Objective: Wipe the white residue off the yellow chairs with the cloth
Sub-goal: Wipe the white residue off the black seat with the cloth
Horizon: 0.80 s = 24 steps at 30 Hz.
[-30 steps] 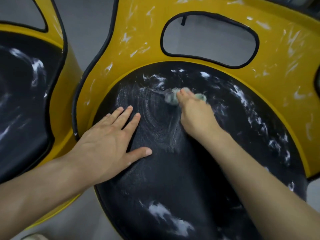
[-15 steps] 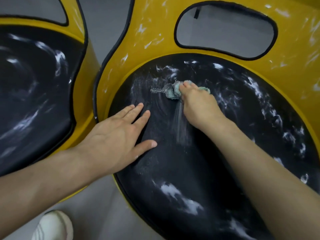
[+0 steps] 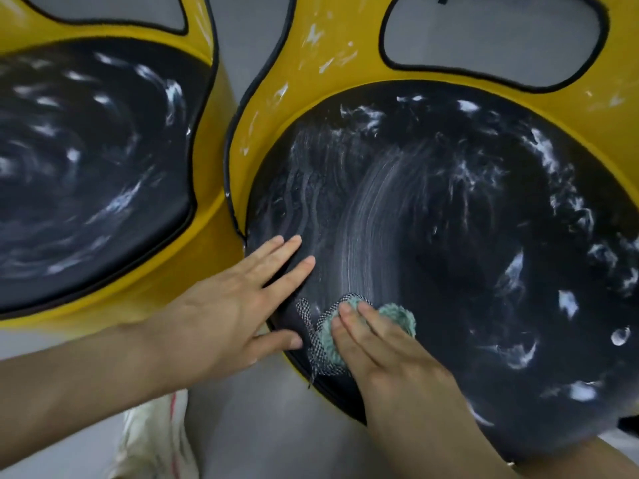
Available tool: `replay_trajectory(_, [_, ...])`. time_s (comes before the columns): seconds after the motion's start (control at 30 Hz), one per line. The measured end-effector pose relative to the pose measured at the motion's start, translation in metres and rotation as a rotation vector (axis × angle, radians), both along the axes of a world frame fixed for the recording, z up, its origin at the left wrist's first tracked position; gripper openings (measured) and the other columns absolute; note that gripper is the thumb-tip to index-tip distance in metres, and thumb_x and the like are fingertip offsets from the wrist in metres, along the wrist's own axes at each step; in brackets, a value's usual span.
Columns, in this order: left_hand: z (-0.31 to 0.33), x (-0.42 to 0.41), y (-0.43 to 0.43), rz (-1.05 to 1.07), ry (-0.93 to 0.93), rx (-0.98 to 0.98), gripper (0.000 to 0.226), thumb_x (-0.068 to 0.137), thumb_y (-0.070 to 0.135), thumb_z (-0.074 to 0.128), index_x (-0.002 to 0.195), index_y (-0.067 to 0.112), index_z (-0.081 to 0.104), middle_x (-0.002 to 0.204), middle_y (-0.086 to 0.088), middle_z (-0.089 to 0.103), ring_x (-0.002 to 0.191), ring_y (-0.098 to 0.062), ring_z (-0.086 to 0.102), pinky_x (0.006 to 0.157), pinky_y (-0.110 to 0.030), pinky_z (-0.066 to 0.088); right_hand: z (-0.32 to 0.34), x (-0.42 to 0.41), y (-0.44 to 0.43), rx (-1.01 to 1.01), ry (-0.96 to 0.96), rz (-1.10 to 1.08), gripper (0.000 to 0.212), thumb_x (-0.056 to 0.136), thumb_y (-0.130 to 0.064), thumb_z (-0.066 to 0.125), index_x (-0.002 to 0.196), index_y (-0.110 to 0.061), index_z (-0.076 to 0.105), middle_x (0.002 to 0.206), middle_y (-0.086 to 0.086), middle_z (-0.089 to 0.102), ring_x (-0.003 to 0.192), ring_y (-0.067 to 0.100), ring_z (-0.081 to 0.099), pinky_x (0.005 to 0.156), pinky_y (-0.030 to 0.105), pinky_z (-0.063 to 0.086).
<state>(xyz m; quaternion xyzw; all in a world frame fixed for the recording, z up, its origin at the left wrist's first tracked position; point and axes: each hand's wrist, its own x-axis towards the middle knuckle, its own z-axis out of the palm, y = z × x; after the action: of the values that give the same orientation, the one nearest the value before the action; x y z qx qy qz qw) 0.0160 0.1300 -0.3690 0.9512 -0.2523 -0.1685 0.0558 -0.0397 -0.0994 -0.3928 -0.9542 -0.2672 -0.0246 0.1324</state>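
Two yellow chairs with black round seats stand side by side. The right chair [image 3: 304, 63] has white residue [image 3: 567, 302] smeared over its seat and flecked on its yellow back. My right hand [image 3: 377, 344] presses a small green cloth [image 3: 397, 314] with a checked mesh side flat on the seat's front left edge, fingers straight. My left hand [image 3: 238, 305] rests flat on the seat's left edge, fingers spread, just left of the cloth. A pale wiped streak runs up the seat from the cloth. The left chair [image 3: 204, 243] also carries white smears on its seat.
Grey floor [image 3: 262, 437] shows between and in front of the chairs. A white shoe [image 3: 155, 437] stands on the floor below my left forearm. Each chair back has an oval cut-out [image 3: 491, 39] edged in black.
My right hand has dragged the cloth from the back of the seat down to its front left edge, leaving a pale streak. The left hand stays flat on the seat.
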Motion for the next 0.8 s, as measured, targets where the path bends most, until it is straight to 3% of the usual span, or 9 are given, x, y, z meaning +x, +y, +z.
replay_trajectory(0.1, [0.004,-0.015,-0.009,0.018,-0.024,-0.004,0.099,0.086,0.083,0.025,0.158,0.026,-0.012,0.164,0.004,-0.024,0.146,-0.006,-0.032,0.116,-0.030,-0.014,0.002,0.031,0.011,-0.027,0.010,-0.018,0.051,0.076,-0.013,0.050,0.122,-0.013,0.071,0.130,0.001,0.066,0.121,0.017,0.062,0.095,0.029,0.051])
replay_trajectory(0.2, [0.010,-0.022,-0.020,0.101,0.004,-0.001,0.102,0.088,0.083,0.030,0.153,0.025,-0.024,0.157,0.012,-0.038,0.137,0.000,-0.042,0.111,-0.017,-0.023,0.005,0.055,0.025,0.014,0.054,-0.061,0.063,0.058,-0.013,0.078,0.120,-0.009,0.072,0.126,0.005,0.068,0.119,0.020,0.064,0.093,0.031,0.052])
replay_trajectory(0.33, [0.015,-0.026,-0.034,0.194,0.039,-0.048,0.103,0.089,0.075,0.043,0.153,0.028,-0.022,0.156,0.016,-0.037,0.137,0.004,-0.041,0.110,-0.010,-0.021,-0.003,0.028,0.014,0.064,0.049,-0.037,0.059,0.061,-0.013,0.073,0.120,-0.008,0.072,0.127,0.006,0.068,0.119,0.021,0.064,0.099,0.033,0.052])
replay_trajectory(0.4, [0.013,-0.028,-0.039,0.238,0.045,-0.057,0.103,0.089,0.067,0.053,0.155,0.028,-0.016,0.159,0.015,-0.031,0.142,0.002,-0.034,0.117,-0.014,-0.013,-0.014,0.004,-0.002,0.060,-0.027,-0.012,0.050,0.074,-0.009,0.053,0.121,-0.008,0.071,0.129,0.008,0.066,0.122,0.022,0.062,0.105,0.036,0.043])
replay_trajectory(0.47, [0.010,-0.027,-0.041,0.262,0.036,-0.054,0.104,0.090,0.059,0.060,0.156,0.028,-0.014,0.160,0.014,-0.028,0.145,-0.002,-0.030,0.119,-0.016,-0.010,-0.019,-0.010,-0.011,0.055,-0.072,-0.016,0.050,0.082,-0.005,0.039,0.121,-0.007,0.071,0.131,0.009,0.065,0.123,0.024,0.061,0.103,0.041,0.037])
replay_trajectory(0.6, [0.007,-0.024,-0.042,0.275,0.038,-0.054,0.106,0.089,0.055,0.064,0.154,0.031,-0.016,0.159,0.015,-0.028,0.146,-0.002,-0.028,0.107,-0.009,-0.018,-0.020,-0.009,-0.007,0.048,-0.091,-0.019,0.049,0.081,-0.006,0.039,0.117,-0.007,0.073,0.128,0.009,0.067,0.120,0.025,0.063,0.104,0.040,0.047])
replay_trajectory(0.67, [0.002,-0.023,-0.038,0.262,0.034,-0.067,0.107,0.088,0.056,0.065,0.152,0.032,-0.017,0.160,0.014,-0.028,0.145,-0.002,-0.029,0.107,-0.008,-0.019,-0.017,0.007,0.003,0.024,-0.050,-0.030,0.053,0.079,-0.011,0.039,0.122,-0.007,0.070,0.130,0.008,0.065,0.124,0.024,0.060,0.107,0.038,0.044])
replay_trajectory(0.73, [-0.002,-0.020,-0.034,0.256,0.032,-0.084,0.110,0.083,0.062,0.066,0.153,0.032,-0.014,0.159,0.015,-0.027,0.145,0.001,-0.028,0.107,-0.006,-0.018,-0.011,0.031,0.019,-0.004,0.029,-0.037,0.056,0.079,-0.019,0.053,0.132,-0.005,0.062,0.139,0.010,0.059,0.133,0.025,0.052,0.113,0.039,0.040])
replay_trajectory(0.8, [-0.002,-0.017,-0.031,0.279,0.058,-0.111,0.115,0.078,0.066,0.068,0.155,0.032,-0.011,0.159,0.019,-0.025,0.144,0.005,-0.026,0.105,-0.004,-0.018,-0.006,0.050,0.034,-0.026,0.130,-0.047,0.083,0.068,-0.025,0.081,0.142,-0.003,0.050,0.149,0.013,0.048,0.142,0.027,0.040,0.117,0.043,0.034])
